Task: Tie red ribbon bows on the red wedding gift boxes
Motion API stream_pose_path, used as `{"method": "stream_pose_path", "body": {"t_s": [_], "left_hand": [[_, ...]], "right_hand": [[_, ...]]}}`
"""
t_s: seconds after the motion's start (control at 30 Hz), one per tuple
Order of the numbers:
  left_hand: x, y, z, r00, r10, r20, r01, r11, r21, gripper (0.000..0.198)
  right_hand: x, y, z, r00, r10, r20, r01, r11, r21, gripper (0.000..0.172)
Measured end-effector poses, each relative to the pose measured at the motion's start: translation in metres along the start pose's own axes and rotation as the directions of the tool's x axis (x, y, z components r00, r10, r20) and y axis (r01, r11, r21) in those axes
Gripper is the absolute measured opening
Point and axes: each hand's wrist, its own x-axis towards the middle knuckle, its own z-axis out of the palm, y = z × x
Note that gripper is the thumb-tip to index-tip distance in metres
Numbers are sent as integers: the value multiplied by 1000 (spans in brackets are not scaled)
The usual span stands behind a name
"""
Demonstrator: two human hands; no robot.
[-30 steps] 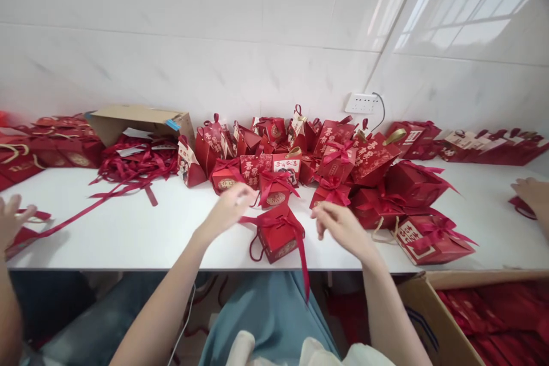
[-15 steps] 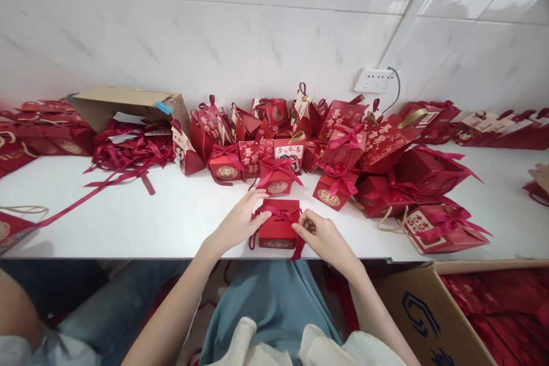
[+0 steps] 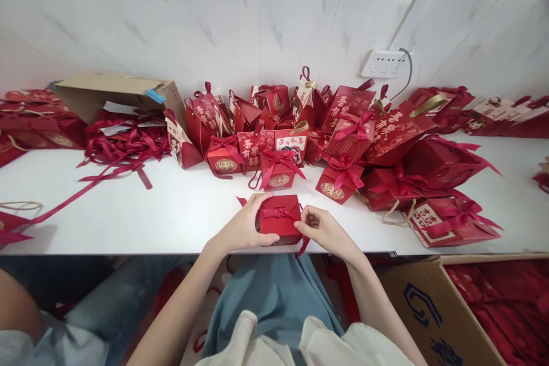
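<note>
A small red gift box (image 3: 286, 201) sits at the table's front edge, right in front of me. Across its top runs a crimson ribbon (image 3: 274, 213), knotted in the middle. My left hand (image 3: 241, 225) is round the box's left side, thumb along the front and fingers behind. At the right side, my right hand (image 3: 328, 233) pinches the ribbon near the box corner, and a ribbon tail hangs below it. Just behind stands another red box with a tied bow (image 3: 278, 167).
Many red gift boxes and bags (image 3: 251, 151) crowd the table (image 3: 128, 217) along the wall. An open cardboard box (image 3: 111, 84) at left holds loose ribbons (image 3: 128, 140). Low at right is a carton (image 3: 422, 309) of red packaging. Another person's leg (image 3: 115, 291) shows at lower left.
My left hand has moved from the ribbon on top to the box's left side, its thumb now lower on the front. My right hand stays at the ribbon on the right. The view has shifted slightly.
</note>
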Motion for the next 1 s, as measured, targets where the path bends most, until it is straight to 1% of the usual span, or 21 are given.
{"method": "stream_pose_path", "body": {"t_s": [0.13,0.3,0.4,0.47,0.5,0.53,0.6,0.63,0.7,0.77,0.83,0.9,1.0], "left_hand": [[-1,-1,3,1000,22,-19,-22,1000,9,81],[0,-3,7,998,58,-29,-58,998,-10,79],[-3,-8,6,997,57,-47,-58,998,-24,86],[-7,-12,2,993,53,-109,-61,996,-66,91],[-10,-13,0,988,40,-152,-55,994,-97,88],[-12,-13,-2,982,10,-189,-34,992,-123,79],[-16,-10,-5,969,-85,-230,55,989,-134,58],[-17,-8,-6,963,-142,-230,118,986,-115,50],[-17,-1,-6,952,-237,-195,226,971,-73,40],[-16,5,-6,948,-287,-139,279,958,-72,33],[-14,9,-7,952,-294,-89,285,953,-100,28],[-13,10,-10,963,-265,-49,257,957,-133,30],[-11,10,-18,973,-228,19,227,949,-219,34]], "right_hand": [[1,-3,-1,1000,9,13,-9,1000,16,24],[2,-7,-1,999,43,14,-44,998,47,31],[2,-10,-6,998,54,30,-55,998,32,36],[0,-11,-12,996,63,65,-64,998,16,37],[-1,-12,-15,994,73,80,-74,997,11,37],[-3,-13,-18,992,88,94,-89,996,5,37],[-6,-14,-22,984,128,126,-124,992,-34,36],[-8,-14,-22,979,147,141,-138,988,-70,34],[-11,-14,-20,975,164,149,-140,977,-160,32],[-13,-14,-16,979,146,139,-115,971,-211,29],[-13,-13,-14,985,106,136,-79,978,-195,28],[-13,-12,-15,985,80,151,-59,989,-136,27],[-10,-12,-20,977,79,196,-80,997,-4,32]]}}
